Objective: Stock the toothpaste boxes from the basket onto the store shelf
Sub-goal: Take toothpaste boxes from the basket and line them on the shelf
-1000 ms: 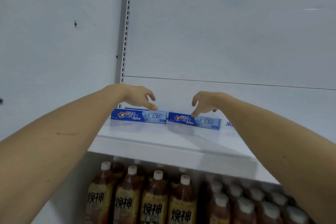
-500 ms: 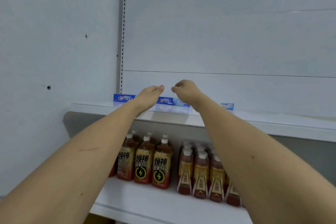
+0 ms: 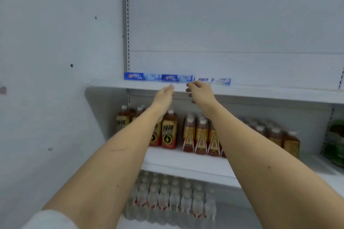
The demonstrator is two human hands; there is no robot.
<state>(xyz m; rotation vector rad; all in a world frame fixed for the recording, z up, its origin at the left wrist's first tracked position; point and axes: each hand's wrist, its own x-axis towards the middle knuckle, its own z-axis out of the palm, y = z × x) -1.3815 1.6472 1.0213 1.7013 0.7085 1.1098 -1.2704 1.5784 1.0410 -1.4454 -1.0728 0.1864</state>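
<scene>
Three toothpaste boxes (image 3: 176,78) line the top shelf (image 3: 260,92) at centre frame as the left hand (image 3: 164,96) and right hand (image 3: 200,93) hover below, fingers loose and empty; such cartons look light, stiff, best pinched along their long sides

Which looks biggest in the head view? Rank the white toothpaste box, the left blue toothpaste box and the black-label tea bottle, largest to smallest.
1. Black-label tea bottle: largest, though nearer the camera, so the lead is unsure.
2. White toothpaste box and left blue toothpaste box: alike in length and height; no ranking between them.
</scene>
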